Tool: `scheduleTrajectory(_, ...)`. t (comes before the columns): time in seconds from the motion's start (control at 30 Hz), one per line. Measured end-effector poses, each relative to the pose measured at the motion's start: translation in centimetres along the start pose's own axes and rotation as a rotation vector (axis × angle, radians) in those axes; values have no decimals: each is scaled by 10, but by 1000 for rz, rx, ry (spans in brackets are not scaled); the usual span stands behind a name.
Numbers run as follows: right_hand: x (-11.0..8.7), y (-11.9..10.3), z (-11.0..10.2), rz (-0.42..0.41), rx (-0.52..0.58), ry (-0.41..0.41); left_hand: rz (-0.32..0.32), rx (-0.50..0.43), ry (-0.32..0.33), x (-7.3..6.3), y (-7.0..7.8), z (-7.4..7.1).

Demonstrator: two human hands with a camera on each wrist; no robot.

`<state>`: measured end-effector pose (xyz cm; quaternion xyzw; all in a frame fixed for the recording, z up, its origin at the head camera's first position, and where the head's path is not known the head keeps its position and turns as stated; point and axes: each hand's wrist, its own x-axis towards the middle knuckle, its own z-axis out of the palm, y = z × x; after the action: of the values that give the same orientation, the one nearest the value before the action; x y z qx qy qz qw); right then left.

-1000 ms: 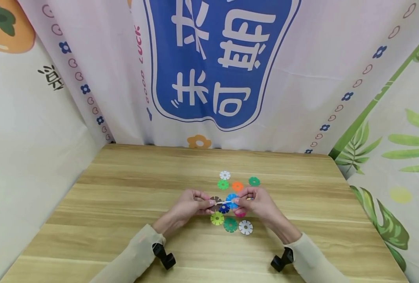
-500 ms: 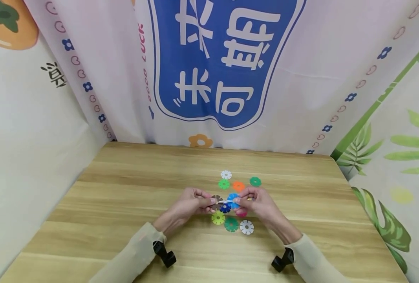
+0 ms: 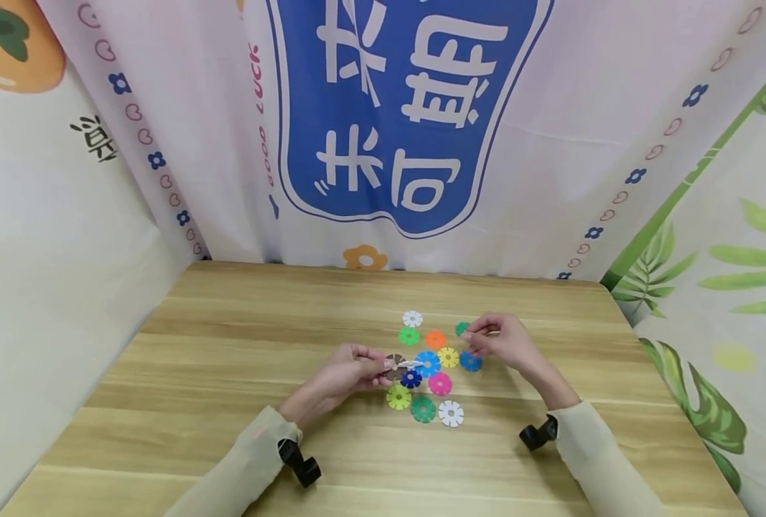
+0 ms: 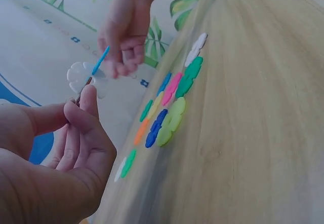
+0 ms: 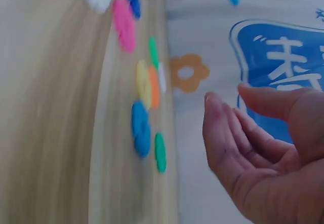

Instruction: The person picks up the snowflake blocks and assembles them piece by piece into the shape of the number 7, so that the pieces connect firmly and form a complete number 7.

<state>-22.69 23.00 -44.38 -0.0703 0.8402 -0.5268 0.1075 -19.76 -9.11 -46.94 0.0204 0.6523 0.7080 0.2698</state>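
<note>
My left hand (image 3: 355, 370) pinches a brown notched plastic disc (image 3: 395, 374). Joined to that disc are a white disc (image 4: 78, 75) and a light blue disc (image 4: 100, 61), held up above the table. My right hand (image 3: 504, 342) is off to the right, holding nothing. In the right wrist view its thumb and fingers are apart, in the air. Below it on the table lie a blue disc (image 3: 470, 361) and a dark green disc (image 3: 462, 328). In the head view its fingertips partly overlap the green one.
More flat discs lie on the wooden table (image 3: 240, 330): yellow (image 3: 448, 357), orange (image 3: 436, 339), pink (image 3: 440, 383), dark blue (image 3: 410, 378), yellow-green (image 3: 398, 396), and others in green and white. A printed curtain (image 3: 550, 215) hangs behind the table's far edge.
My right hand has let go of the joined discs and moved right and away from them, uncovering the yellow, pink and blue discs. The left hand stays in place, still pinching the brown disc.
</note>
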Motion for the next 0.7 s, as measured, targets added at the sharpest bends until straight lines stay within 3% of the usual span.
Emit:
scheduleTrajectory(0.13,7,10,-5,-13,-291,41,-6,-7,-21,-2,0,-2)
scheduleTrajectory(0.23,6,16,1,11,-423,22,-9,-17,-33,-2,-1,-1)
scheduleTrajectory(0.7,1,20,6,101,-440,-27,-14,-17,-37,-4,0,-1)
